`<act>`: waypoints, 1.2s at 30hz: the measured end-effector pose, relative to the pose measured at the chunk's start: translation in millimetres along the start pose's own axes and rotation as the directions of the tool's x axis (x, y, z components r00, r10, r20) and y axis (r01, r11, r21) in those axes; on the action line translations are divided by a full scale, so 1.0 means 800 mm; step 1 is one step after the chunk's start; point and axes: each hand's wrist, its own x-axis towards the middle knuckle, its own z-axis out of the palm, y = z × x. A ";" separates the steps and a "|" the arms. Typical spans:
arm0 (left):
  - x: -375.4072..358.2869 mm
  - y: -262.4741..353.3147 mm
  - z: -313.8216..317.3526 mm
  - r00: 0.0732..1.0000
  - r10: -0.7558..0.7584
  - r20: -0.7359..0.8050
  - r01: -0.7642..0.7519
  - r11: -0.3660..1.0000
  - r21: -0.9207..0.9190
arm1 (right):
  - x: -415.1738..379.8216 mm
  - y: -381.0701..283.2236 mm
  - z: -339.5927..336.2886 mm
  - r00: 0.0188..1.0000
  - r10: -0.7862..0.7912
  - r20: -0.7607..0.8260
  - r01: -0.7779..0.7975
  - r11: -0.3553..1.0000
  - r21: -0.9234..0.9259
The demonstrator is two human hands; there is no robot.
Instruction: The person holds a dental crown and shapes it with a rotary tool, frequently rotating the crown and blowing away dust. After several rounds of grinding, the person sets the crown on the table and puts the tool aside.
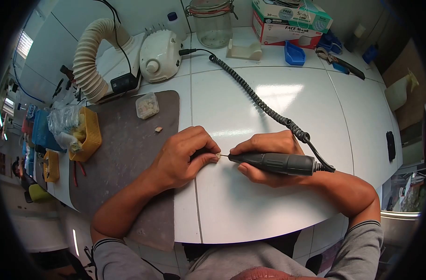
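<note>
Near the middle of the white tabletop, my left hand (185, 156) pinches a tiny pale piece (218, 156) between thumb and index finger; its shape is mostly hidden by the fingertips. My right hand (269, 144) is closed around a black rotary handpiece (283, 163), held almost level. Its thin metal bit (224, 155) points left and reaches the pale piece; whether they touch is too small to tell. A black coiled cord (255, 95) runs from the handpiece's rear to a white control box (160, 56) at the back.
A grey mat (124, 135) lies left, bearing a small clear box (147, 106) of pale pieces and a small tan piece (158, 129). Yellow baskets (92, 135) stand farther left. Behind are a ribbed hose (84, 60), glass jar (213, 28), mask boxes (287, 28), blue tray (294, 53) and pliers (339, 63).
</note>
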 end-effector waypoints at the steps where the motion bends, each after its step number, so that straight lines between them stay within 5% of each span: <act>1: 0.000 0.000 0.000 1.000 0.001 0.001 -0.001 1.000 -0.001 | 0.000 0.001 0.001 1.000 -0.005 -0.002 0.005 1.000 0.002; 36: 0.001 0.003 -0.002 1.000 0.005 0.010 -0.005 1.000 0.011 | 0.002 0.000 -0.002 0.999 -0.004 0.033 0.004 1.000 -0.016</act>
